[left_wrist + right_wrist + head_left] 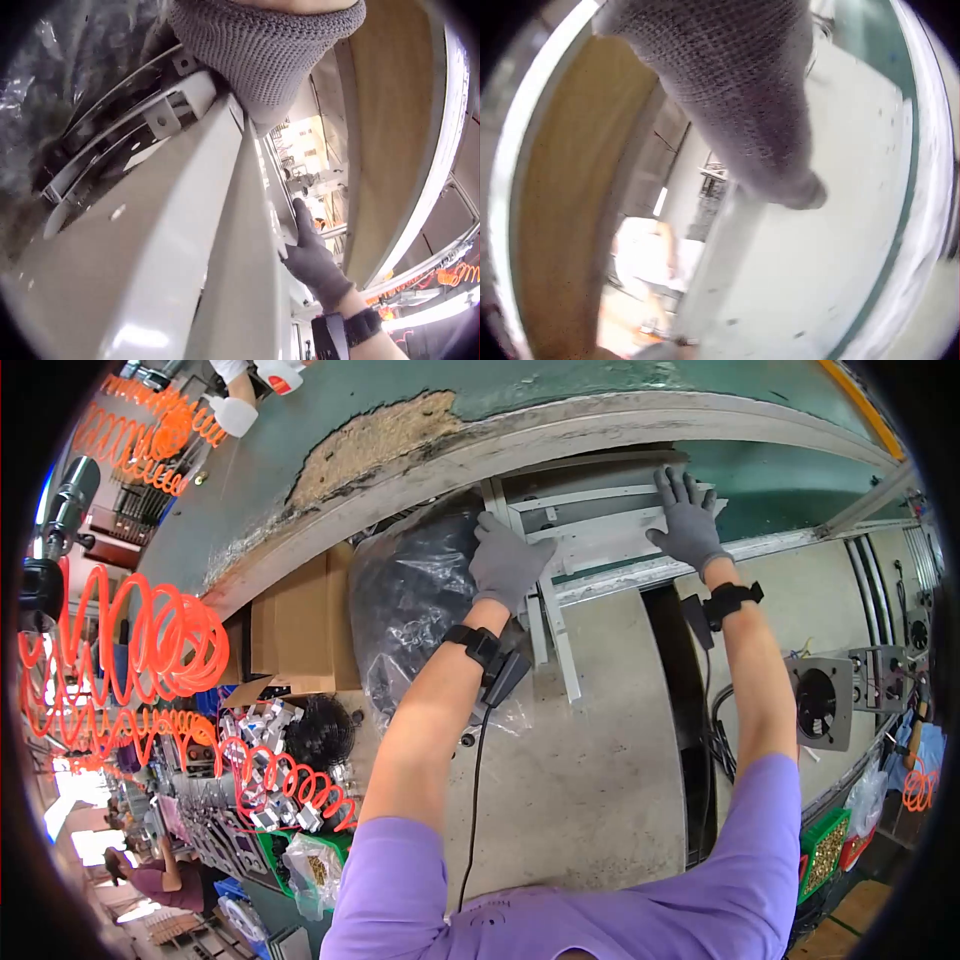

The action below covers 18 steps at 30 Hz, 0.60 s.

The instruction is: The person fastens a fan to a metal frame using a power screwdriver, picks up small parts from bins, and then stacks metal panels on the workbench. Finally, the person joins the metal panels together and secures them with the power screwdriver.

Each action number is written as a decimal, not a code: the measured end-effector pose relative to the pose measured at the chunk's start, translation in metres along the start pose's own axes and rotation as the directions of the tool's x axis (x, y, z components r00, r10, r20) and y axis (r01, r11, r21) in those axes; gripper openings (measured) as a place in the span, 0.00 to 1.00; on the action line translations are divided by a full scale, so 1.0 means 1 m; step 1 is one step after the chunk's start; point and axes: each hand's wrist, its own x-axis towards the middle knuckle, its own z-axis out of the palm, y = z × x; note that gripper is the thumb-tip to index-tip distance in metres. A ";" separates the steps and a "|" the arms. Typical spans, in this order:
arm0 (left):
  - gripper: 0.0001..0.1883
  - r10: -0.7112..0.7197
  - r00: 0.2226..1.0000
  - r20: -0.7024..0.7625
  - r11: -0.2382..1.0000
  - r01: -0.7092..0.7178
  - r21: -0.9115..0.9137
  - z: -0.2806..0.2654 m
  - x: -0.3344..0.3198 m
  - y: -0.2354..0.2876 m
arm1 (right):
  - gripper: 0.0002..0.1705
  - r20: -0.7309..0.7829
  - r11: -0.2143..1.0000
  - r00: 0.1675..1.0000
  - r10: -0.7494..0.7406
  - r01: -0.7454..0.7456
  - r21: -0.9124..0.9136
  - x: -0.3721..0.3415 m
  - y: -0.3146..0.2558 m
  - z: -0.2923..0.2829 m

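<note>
In the head view my grey-gloved left hand rests on the left end of several light grey metal profiles, its thumb stretched out to the right. My gloved right hand lies at the right end of a pale metal panel, fingers spread and straight. Two thin metal strips stick out toward me below the left hand. Close up in the left wrist view, the glove is over long, pale metal profiles with holed end tabs. The right wrist view shows a gloved finger against the panel's flat face.
A clear plastic bag with dark contents and a cardboard box stand left of the metal parts. A worn shelf edge crosses above the hands. Orange coiled hoses hang at left; a fan unit sits at right.
</note>
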 end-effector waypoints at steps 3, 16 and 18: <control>0.51 0.054 0.997 0.052 0.992 -0.048 -0.120 0.004 0.000 -0.022 | 0.51 -0.307 0.982 0.952 -0.012 0.069 0.174 -0.035 -0.057 -0.004; 0.25 -0.037 0.969 0.245 0.902 0.138 -0.410 -0.158 -0.334 -0.235 | 0.44 0.008 0.310 0.985 -0.170 0.046 0.950 -0.110 -0.164 0.023; 0.23 -0.204 0.958 0.203 0.933 0.253 -0.255 -0.207 -0.406 -0.256 | 0.48 0.119 0.645 0.979 -0.165 0.016 0.764 -0.105 -0.155 0.022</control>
